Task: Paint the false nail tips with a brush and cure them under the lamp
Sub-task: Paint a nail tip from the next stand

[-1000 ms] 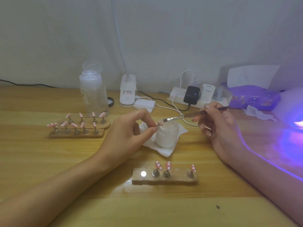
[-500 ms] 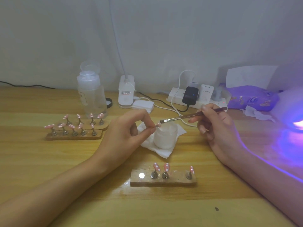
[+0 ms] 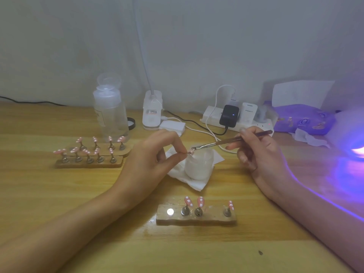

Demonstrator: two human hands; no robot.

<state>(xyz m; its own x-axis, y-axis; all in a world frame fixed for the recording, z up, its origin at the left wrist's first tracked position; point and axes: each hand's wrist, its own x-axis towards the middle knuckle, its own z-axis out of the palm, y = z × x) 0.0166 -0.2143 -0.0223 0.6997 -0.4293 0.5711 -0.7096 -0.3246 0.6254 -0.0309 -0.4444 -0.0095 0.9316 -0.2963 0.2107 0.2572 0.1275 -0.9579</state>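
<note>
One jar (image 3: 199, 166) on tissue (image 3: 194, 183), left grip (image 3: 149, 154) pinching nail tip (image 3: 191, 152) above it, right grip (image 3: 262, 154) holding brush (image 3: 226, 140); bottle (image 3: 110, 115), racks (image 3: 197, 218), lamp (image 3: 354, 138)

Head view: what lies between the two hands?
In the head view, a white jar on a tissue; just above it, the brush points at the nail tip.
</note>
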